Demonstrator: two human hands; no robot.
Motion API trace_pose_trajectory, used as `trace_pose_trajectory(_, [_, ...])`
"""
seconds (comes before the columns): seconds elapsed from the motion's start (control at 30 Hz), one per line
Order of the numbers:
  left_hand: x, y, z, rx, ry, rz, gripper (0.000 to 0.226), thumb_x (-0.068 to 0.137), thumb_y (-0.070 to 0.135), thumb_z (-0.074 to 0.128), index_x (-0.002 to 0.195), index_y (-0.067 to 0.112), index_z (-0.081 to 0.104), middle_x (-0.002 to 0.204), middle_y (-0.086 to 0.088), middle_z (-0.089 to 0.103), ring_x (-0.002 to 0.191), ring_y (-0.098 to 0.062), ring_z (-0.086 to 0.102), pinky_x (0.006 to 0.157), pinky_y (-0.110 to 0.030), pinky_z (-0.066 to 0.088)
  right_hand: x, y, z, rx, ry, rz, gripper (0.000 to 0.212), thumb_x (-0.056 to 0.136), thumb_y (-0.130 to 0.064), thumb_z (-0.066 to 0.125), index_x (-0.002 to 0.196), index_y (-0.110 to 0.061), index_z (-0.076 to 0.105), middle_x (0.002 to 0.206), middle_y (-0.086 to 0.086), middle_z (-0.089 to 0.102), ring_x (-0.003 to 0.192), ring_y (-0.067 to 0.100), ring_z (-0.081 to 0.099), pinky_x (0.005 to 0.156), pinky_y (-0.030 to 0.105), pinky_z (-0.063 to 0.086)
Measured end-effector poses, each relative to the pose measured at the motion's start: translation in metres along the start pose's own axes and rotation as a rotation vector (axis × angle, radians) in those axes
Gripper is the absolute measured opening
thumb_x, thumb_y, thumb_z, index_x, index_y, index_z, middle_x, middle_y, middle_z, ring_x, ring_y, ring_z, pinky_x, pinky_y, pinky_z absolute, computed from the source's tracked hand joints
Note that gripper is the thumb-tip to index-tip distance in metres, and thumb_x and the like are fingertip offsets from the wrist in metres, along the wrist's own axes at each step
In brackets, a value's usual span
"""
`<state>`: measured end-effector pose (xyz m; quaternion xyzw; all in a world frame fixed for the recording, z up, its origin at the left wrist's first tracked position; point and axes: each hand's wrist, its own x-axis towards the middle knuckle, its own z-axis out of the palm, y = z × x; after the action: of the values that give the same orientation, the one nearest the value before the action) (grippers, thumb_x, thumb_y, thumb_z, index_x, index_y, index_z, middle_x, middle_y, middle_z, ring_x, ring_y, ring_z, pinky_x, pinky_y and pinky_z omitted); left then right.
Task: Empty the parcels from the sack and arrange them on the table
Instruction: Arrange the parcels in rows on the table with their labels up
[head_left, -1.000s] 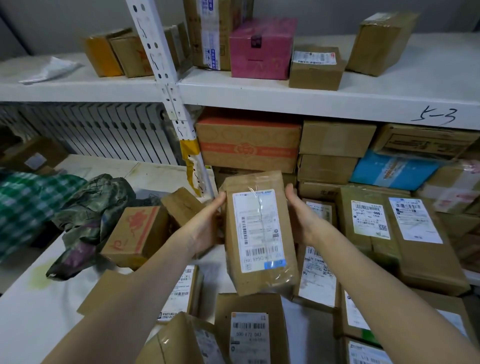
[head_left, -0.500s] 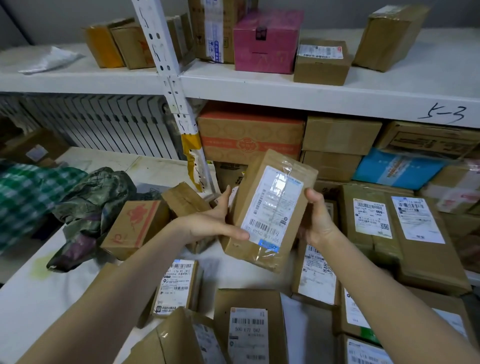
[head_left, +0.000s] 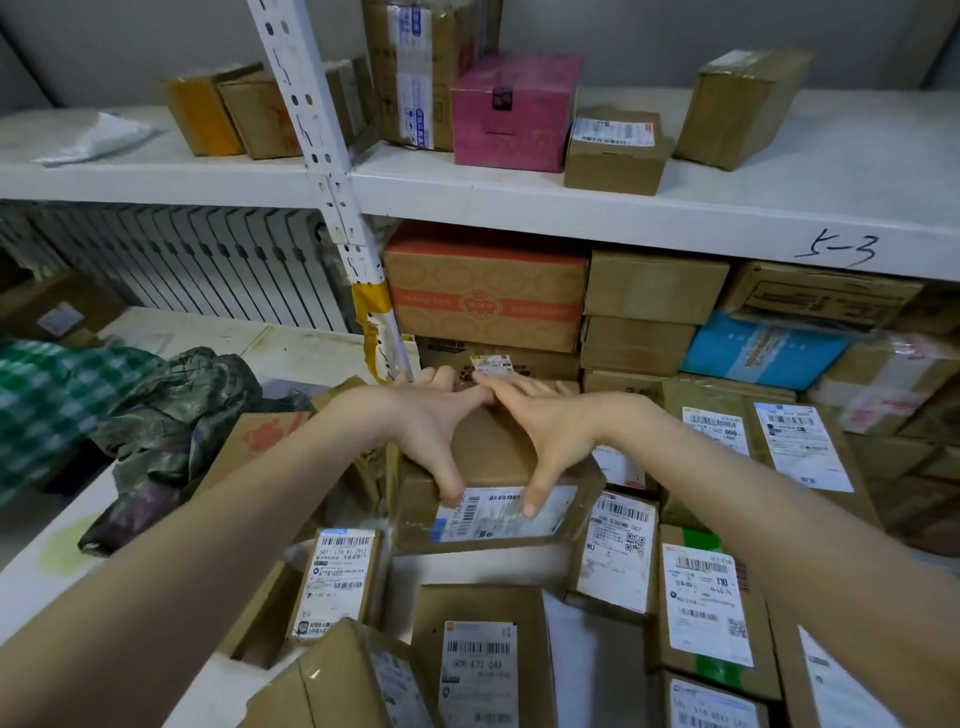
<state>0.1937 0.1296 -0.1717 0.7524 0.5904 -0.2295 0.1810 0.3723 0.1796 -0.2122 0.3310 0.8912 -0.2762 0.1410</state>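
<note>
While both hands lie flat on the brown parcel (head_left: 493, 457) in the middle of the frame, neither clamps it. The left grip (head_left: 431, 421) and right grip (head_left: 540, 426) are spread, fingers straight across the parcel's top and almost meeting at its far edge. The thumbs reach down the near face onto the white label (head_left: 498, 512). The parcel sits on the table (head_left: 41, 566) among other boxes, just in front of the orange patterned box (head_left: 483, 291) on the shelf behind. A labelled parcel (head_left: 618, 551) lies just beside it on the right, and another (head_left: 337, 582) is near its lower left corner. What lies under it I cannot tell. The step in hand looks like seating this parcel in its slot. To do it well, press evenly with both palms so it settles level and nudge it square with its right-hand neighbour. Keep the label readable, then lift both hands straight up so nothing drags. The green checked sack (head_left: 47, 395) lies at the left edge of the frame, well apart, probably the next reach
</note>
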Motion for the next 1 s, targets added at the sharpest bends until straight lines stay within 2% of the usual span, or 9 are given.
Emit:
trace_pose_trajectory(0.2, [-0.002,-0.004,0.002,-0.043,-0.073,0.023,0.106,0.052,0.054,0.080,0.132,0.049,0.011,0.133,0.001,0.027,0.131,-0.027,0.027,0.110,-0.051,0.028,0.002,0.002,0.011,0.090,-0.078,0.008,0.131,0.050,-0.057,0.084,0.146,-0.041,-0.003,0.149,-0.002,0.016,0.138,0.023,0.023,0.111,0.042,0.035])
trace_pose_trajectory(0.3, [0.003,-0.011,0.014,-0.176,0.184,0.015,0.109,0.065,0.052,0.076,0.145,0.044,0.002,0.153,-0.001,0.008,0.144,-0.029,0.007,0.117,-0.057,0.005,-0.003,0.024,0.020,0.370,0.015,0.050,0.125,0.054,-0.048,0.085,0.148,-0.038,0.002,0.149,0.000,0.026,0.132,0.019,0.034,0.107,0.040,0.040])
trace_pose_trajectory(0.37, [0.010,-0.021,0.021,-0.511,0.460,-0.014,0.105,0.069,0.064,0.070,0.150,0.036,0.008,0.157,-0.002,0.007,0.145,-0.026,0.009,0.117,-0.056,0.012,-0.013,0.042,0.020,0.679,0.123,0.102,0.128,0.048,-0.049,0.083,0.150,-0.036,0.007,0.147,-0.002,0.031,0.128,0.019,0.041,0.105,0.040,0.041])
trace_pose_trajectory(0.43, [0.031,-0.038,0.033,-0.890,0.675,-0.113,0.096,0.071,0.072,0.061,0.147,0.028,0.024,0.153,-0.003,0.025,0.141,-0.023,0.024,0.115,-0.051,0.025,-0.020,0.054,0.018,0.970,0.338,0.161,0.128,0.042,-0.052,0.080,0.150,-0.033,0.014,0.142,-0.001,0.041,0.125,0.022,0.047,0.106,0.042,0.040])
trace_pose_trajectory(0.5, [0.061,-0.051,0.047,-1.070,0.749,-0.246,0.086,0.073,0.071,0.055,0.142,0.023,0.035,0.145,-0.004,0.040,0.137,-0.024,0.034,0.111,-0.048,0.033,-0.020,0.064,0.019,1.234,0.503,0.225,0.122,0.041,-0.051,0.079,0.148,-0.026,0.026,0.135,0.003,0.055,0.121,0.024,0.054,0.104,0.044,0.042])
trace_pose_trajectory(0.63, [0.120,-0.055,0.075,-0.665,0.516,-0.394,0.068,0.083,0.036,0.065,0.136,0.006,0.036,0.138,-0.018,0.040,0.128,-0.035,0.041,0.101,-0.042,0.043,-0.017,0.059,0.035,1.497,0.499,0.310,0.081,0.051,-0.049,0.079,0.125,-0.023,0.059,0.114,0.004,0.072,0.110,0.023,0.065,0.102,0.043,0.046])
trace_pose_trajectory(0.77, [0.165,-0.061,0.086,-0.390,0.354,-0.401,0.061,0.086,0.029,0.063,0.133,0.002,0.033,0.136,-0.024,0.038,0.125,-0.038,0.042,0.096,-0.042,0.042,-0.017,0.059,0.044,1.617,0.495,0.341,0.027,0.083,-0.038,0.063,0.105,-0.023,0.065,0.093,0.000,0.077,0.096,0.020,0.069,0.084,0.037,0.051])
trace_pose_trajectory(0.9, [0.216,-0.084,0.108,-0.345,0.161,-0.526,0.110,0.070,0.070,0.054,0.150,0.010,0.008,0.152,-0.020,0.021,0.138,-0.038,0.028,0.111,-0.047,0.027,-0.026,0.071,0.047,1.666,0.480,0.329,0.032,0.074,-0.036,0.063,0.101,-0.019,0.065,0.089,0.004,0.077,0.083,0.020,0.073,0.082,0.038,0.051])
trace_pose_trajectory(1.0, [0.228,-0.078,0.120,-0.382,0.218,-0.569,0.110,0.077,0.060,0.063,0.150,0.006,0.000,0.150,-0.022,0.022,0.138,-0.039,0.028,0.112,-0.044,0.029,-0.024,0.082,0.057,1.650,0.439,0.376,0.045,0.064,-0.039,0.065,0.105,-0.020,0.065,0.098,0.005,0.076,0.099,0.024,0.068,0.093,0.042,0.049])
